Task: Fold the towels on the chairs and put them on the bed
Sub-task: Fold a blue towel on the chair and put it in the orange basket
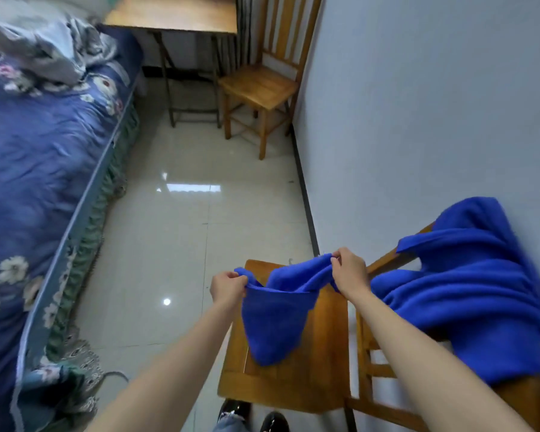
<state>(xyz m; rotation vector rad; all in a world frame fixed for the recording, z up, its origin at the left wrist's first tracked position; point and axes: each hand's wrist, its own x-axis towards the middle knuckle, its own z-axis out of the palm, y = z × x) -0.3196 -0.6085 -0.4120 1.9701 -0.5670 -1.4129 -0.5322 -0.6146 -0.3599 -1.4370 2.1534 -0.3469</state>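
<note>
Left hand [228, 286] and right hand [349, 271] each pinch a corner of a soft blue fleecy towel [275, 322], sagging over the near wooden chair's seat [321, 353]; a second blue towel [468, 291] drapes its slatted backrest; glossy pale tiled floor [184, 229]; floral blue bed [38, 157] left

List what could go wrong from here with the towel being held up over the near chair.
1. The held towel is pinched only at its top corners by the left hand and right hand; it sags between them, so a fold may come out uneven.
2. The second towel is draped loosely over the chair back and might slide off if the chair is bumped.
3. The bed already carries rumpled bedding, so a stack set there could topple.
</note>
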